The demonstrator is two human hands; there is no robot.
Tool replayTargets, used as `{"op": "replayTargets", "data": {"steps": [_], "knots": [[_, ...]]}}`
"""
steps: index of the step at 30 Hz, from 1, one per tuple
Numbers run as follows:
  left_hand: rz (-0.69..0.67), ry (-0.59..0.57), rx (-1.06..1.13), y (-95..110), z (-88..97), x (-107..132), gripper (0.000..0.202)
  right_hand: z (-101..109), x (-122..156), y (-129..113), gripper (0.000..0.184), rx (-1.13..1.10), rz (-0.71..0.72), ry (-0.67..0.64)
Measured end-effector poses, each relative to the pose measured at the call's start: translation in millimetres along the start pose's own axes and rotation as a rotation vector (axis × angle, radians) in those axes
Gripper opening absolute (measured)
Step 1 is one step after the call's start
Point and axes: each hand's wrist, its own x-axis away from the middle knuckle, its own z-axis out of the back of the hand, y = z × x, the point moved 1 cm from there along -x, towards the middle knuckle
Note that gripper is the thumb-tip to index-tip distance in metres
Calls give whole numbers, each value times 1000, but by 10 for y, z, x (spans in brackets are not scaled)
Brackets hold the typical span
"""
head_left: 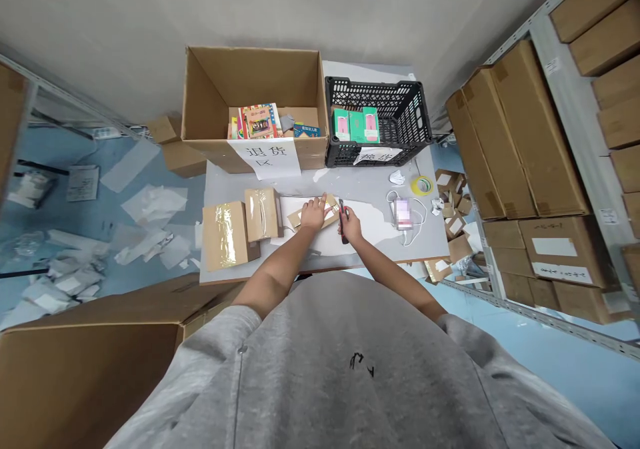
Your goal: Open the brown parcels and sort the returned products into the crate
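**Hands:** the left hand (313, 213) lies flat, pressing on a cardboard box (329, 213); the right hand (349, 226) is clenched around a utility knife (343, 221).
**Box:** plain brown, lying on a white sheet (363, 226) near the counter's front edge.
**Counter:** grey (425, 242), with two taped cardboard boxes (225, 236) left of the hands, and a roll of yellow tape (422, 185) to the right.
**Containers:** an open carton (215, 82) holds children's books (259, 121); a black plastic crate (400, 89) holds green packages (356, 126).
**Room:** shelves (560, 102) stacked with cartons stand to the right.
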Motion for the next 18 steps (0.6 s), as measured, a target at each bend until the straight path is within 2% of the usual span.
{"op": "replayTargets", "data": {"steps": [3, 9, 18], "knots": [[1, 0, 2, 3, 1, -17, 69, -69, 38, -59, 51, 47, -33, 7], [25, 2, 13, 6, 41, -36, 68, -105, 64, -193, 64, 365, -33, 7], [54, -11, 43, 25, 100, -52, 67, -134, 28, -325, 58, 498, -23, 56]]}}
